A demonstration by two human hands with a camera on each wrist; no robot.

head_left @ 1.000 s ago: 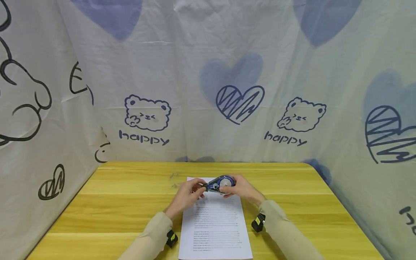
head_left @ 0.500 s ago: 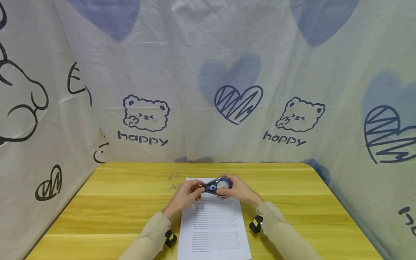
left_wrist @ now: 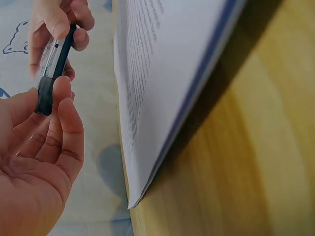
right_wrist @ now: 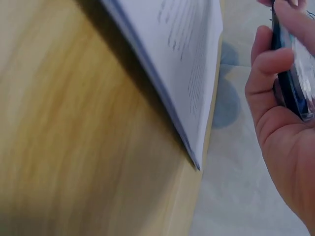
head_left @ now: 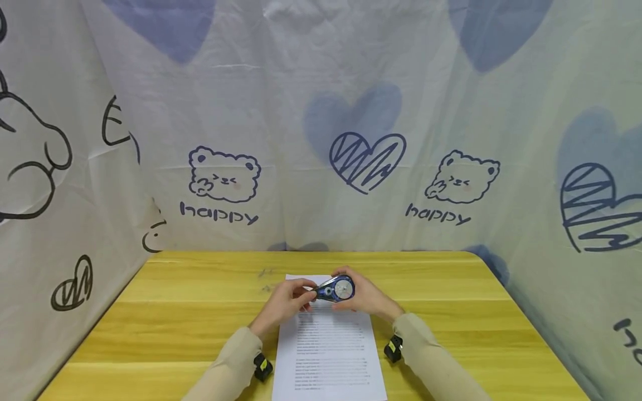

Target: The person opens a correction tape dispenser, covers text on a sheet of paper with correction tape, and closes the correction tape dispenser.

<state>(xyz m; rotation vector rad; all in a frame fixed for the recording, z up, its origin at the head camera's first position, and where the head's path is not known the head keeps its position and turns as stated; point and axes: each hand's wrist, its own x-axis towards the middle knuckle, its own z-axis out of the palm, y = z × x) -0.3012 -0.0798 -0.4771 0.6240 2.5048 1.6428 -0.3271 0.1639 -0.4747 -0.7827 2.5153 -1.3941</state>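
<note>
A blue correction tape dispenser (head_left: 344,288) with a clear body and a round pale reel is held between both hands, over the top part of a printed stack of paper (head_left: 333,359). The left hand (head_left: 281,305) pinches its narrow, dark end (left_wrist: 45,96) between thumb and fingers. At the wide, rounded end, the right hand (head_left: 370,298) grips the body by its edges, with the reel side facing up in the head view. In the right wrist view, curled fingers (right_wrist: 275,63) lie against the dispenser's dark side.
The paper lies on a yellow wood-grain table (head_left: 180,312), its thick edge showing in the left wrist view. A pale cloth (head_left: 296,111) with hearts and bears hangs behind and at both sides. Each forearm wears a small black wrist camera (head_left: 263,366).
The right hand and the dispenser's wide end have shifted slightly left. The right thumb has slid off the reel face to the lower edge. The left hand keeps its pinch on the narrow end.
</note>
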